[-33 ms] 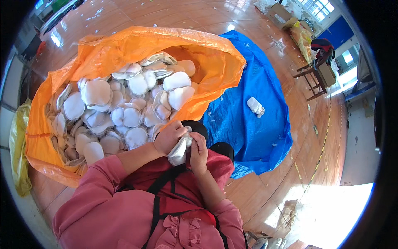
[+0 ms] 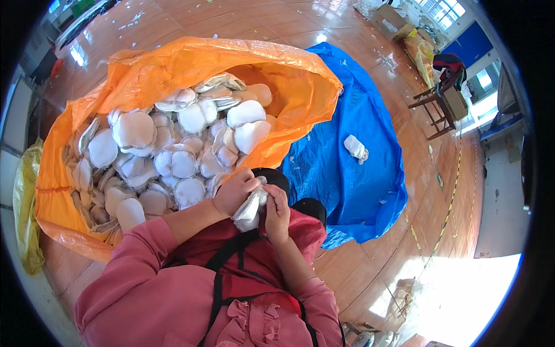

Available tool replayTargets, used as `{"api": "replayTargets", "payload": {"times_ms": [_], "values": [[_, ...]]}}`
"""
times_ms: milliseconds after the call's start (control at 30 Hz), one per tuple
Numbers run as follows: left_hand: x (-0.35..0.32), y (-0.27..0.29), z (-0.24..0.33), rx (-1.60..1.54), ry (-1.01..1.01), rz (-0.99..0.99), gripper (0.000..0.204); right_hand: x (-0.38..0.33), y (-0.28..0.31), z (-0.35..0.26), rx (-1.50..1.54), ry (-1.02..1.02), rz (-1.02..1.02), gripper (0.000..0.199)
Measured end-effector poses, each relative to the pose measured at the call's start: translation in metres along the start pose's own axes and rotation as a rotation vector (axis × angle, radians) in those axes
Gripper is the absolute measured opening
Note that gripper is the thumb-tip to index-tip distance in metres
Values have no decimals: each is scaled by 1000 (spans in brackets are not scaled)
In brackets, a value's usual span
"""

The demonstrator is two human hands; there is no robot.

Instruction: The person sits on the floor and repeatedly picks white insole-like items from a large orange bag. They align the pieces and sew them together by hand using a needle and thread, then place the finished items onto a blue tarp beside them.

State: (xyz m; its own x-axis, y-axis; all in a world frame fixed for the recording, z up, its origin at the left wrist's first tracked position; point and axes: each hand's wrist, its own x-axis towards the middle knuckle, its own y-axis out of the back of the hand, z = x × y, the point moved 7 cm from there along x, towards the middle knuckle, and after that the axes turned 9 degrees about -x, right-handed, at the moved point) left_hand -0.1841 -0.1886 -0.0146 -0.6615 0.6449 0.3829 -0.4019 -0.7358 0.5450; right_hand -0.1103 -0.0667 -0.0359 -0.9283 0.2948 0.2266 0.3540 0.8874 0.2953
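Above my lap, a small bundle of white fabric pads (image 2: pixel 248 213) sits between my two hands. My left hand (image 2: pixel 233 192) is closed on the bundle's upper left side. On the other side my right hand (image 2: pixel 277 211) pinches it near the top with bent fingers. Part of the bundle is covered by the fingers. Just beyond my hands lies a wide orange sack (image 2: pixel 196 52), its mouth spread open. Heaped inside it are many loose, rounded white pads (image 2: pixel 134 128), some stacked in clumps.
A blue plastic sheet or sack (image 2: pixel 358 185) spreads over the tiled floor on the right, with one white bundle (image 2: pixel 355 148) on it. Farther right stands a wooden chair (image 2: pixel 442 110) holding clothing and a carton. A yellow bag (image 2: pixel 26 202) rests at the far left.
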Motion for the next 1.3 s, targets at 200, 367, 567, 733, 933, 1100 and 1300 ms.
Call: {"api": "replayTargets", "payload": {"times_ms": [200, 367, 567, 733, 933, 1100, 1300], "values": [[-4, 19, 37, -106, -197, -102, 19, 3, 16, 9, 400, -307, -145, 21], [-9, 26, 55, -462, -115, -185, 18, 9, 17, 1, 542, -274, -353, 32], [-15, 25, 52, -772, 51, -247, 13, -1, 11, -1, 538, -265, -720, 38], [-30, 17, 43, -702, -146, -177, 21, -17, 8, 3, 559, -391, -734, 38], [-32, 8, 38, -677, -95, -272, 24, -34, -1, 16, 624, -420, -598, 30], [-34, 9, 23, -1065, 563, -629, 22, -47, -2, 9, 564, -470, -516, 25], [-4, 10, 34, -624, 649, -747, 44, -37, 11, 0, 96, -423, -376, 21]]}}
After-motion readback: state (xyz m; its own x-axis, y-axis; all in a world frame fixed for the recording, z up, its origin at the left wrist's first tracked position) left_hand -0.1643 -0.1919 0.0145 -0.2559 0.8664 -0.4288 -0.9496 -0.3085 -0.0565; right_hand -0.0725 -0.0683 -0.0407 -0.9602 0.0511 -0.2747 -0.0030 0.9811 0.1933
